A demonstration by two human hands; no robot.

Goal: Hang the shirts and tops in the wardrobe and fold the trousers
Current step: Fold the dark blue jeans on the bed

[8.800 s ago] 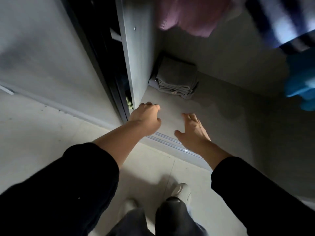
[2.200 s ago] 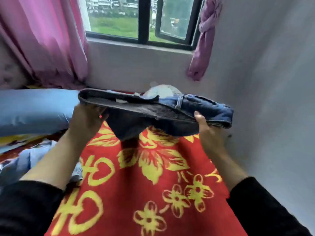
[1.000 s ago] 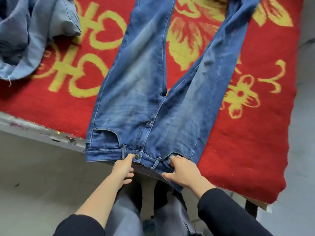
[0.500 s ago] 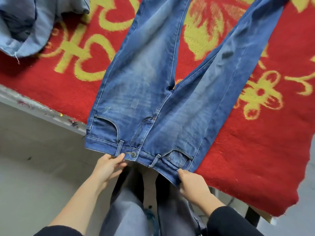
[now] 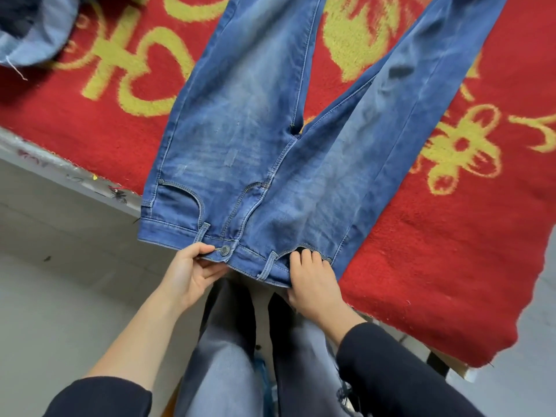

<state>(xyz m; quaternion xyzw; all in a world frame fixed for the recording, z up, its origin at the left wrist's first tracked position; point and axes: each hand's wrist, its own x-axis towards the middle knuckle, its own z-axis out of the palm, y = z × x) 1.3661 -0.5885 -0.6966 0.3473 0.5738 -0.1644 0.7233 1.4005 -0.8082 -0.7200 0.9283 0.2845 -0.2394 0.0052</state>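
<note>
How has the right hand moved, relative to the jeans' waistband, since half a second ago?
Yes: upward. The right hand was below the edge of the jeans' waistband; its fingers now curl over that waistband.

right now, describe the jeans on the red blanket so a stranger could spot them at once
Find the red blanket with yellow flowers. Spread flat across it lie the blue jeans, waistband at the near edge, gripped by the left hand and right hand. Unlike the paler garment crumpled at the far left, they are darker with faded thighs.
</note>
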